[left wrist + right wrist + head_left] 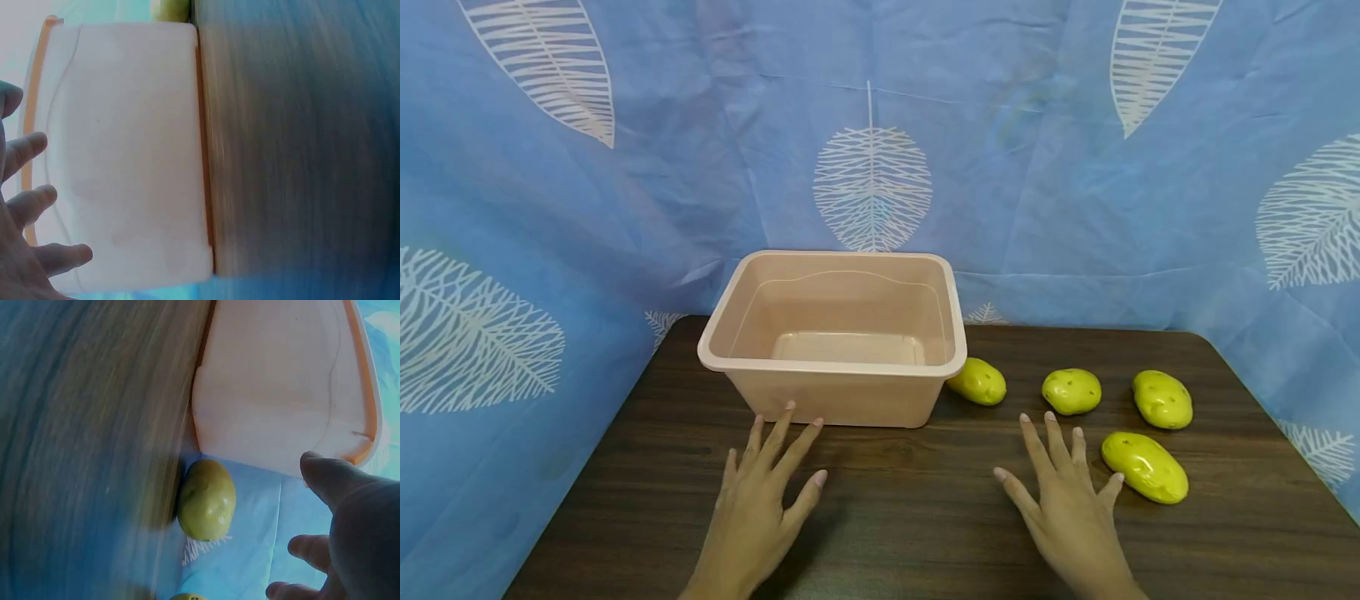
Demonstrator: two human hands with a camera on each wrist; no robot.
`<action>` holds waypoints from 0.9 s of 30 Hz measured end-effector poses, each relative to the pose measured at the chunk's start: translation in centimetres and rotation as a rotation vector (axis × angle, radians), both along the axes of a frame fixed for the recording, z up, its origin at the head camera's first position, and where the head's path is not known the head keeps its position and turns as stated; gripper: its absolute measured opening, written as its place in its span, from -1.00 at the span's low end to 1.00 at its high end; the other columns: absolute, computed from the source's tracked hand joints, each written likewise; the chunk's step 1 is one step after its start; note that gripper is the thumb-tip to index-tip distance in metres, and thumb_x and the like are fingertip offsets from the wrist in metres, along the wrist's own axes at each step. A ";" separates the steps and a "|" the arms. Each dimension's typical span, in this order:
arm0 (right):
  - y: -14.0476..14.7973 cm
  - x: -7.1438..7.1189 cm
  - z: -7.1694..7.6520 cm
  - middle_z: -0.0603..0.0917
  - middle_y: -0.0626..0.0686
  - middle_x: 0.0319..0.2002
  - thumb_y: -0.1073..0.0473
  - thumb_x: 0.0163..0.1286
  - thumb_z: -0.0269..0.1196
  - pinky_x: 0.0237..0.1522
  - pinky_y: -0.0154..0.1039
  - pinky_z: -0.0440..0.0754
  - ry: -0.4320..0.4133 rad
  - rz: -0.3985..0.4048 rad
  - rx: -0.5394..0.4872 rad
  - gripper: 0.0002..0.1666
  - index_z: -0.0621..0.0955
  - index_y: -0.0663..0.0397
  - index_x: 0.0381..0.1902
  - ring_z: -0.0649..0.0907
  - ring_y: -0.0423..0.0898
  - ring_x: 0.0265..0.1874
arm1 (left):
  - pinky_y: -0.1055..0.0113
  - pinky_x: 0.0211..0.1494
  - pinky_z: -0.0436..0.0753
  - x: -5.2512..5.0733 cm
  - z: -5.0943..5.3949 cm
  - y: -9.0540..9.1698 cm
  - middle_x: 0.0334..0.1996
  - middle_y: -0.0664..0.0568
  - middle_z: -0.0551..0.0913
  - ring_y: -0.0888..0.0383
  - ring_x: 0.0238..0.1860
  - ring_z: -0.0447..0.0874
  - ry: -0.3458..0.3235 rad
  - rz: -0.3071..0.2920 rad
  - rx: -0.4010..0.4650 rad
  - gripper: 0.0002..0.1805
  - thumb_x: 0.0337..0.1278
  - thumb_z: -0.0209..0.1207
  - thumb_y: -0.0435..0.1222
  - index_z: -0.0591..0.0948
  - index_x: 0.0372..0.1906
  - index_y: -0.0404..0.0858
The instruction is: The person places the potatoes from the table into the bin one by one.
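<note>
My left hand (756, 504) hovers with spread fingers in front of a beige plastic bin (835, 396); in the left wrist view its fingertips show against the bin's side. My right hand (1069, 508), fingers also spread and holding nothing, is nearest to a long yellow potato (1146, 468) just right of its little finger. Farther back lie a rounder potato (1071, 392) and another at the right (1162, 400). One more potato (207, 500) sits close to the bin's right side, partly hidden by the rim in the head view.
A dark wood-grain table (910, 525) carries everything. Behind it and along both sides hangs a blue cloth (1037, 208) with white leaf prints, close to the back edge. Inside the open-topped bin the bare floor shows.
</note>
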State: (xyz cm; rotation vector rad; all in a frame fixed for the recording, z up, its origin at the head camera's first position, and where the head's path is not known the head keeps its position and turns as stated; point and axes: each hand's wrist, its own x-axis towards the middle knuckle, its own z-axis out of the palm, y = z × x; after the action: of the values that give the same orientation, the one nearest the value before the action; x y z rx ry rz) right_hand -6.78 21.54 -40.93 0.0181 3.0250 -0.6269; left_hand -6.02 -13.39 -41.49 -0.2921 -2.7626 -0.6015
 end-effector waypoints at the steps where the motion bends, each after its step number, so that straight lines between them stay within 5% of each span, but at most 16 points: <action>1: 0.2 0.1 0.0 -0.13 0.40 0.67 -0.45 0.54 0.07 0.11 0.86 -0.35 -0.002 -0.003 -0.002 0.07 -0.03 -0.10 0.72 -0.14 0.65 0.55 | -0.65 0.30 0.25 0.1 0.1 -0.3 0.67 0.00 0.17 -0.48 0.56 0.19 0.004 0.001 -0.001 -0.30 0.44 0.24 0.03 0.31 0.59 0.25; 16: 3.5 0.9 -0.5 -0.13 0.47 0.64 -0.39 0.56 0.09 0.06 0.88 -0.34 0.021 -0.018 0.003 0.08 -0.08 -0.02 0.72 -0.10 0.68 0.53 | -0.53 0.28 0.41 -0.1 1.0 -4.4 0.56 -0.11 0.38 -0.43 0.44 0.42 0.240 -0.035 0.035 -0.24 0.18 0.43 -0.15 0.47 0.51 0.10; 27: 5.6 1.3 -0.8 -0.10 0.42 0.66 -0.30 0.58 0.15 0.09 0.85 -0.37 0.106 -0.026 -0.010 0.05 -0.05 0.00 0.72 -0.07 0.63 0.55 | -0.40 0.22 0.49 -0.8 2.2 -6.1 0.56 -0.04 0.39 -0.29 0.39 0.49 0.335 -0.064 0.078 -0.35 0.28 0.34 -0.11 0.51 0.47 0.05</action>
State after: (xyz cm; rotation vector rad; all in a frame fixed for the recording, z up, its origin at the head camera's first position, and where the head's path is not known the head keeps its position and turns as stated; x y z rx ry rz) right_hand -5.45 27.11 -41.77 0.0243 3.1282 -0.6660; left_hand -6.86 -19.54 -39.28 -0.4233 -2.4107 -0.6126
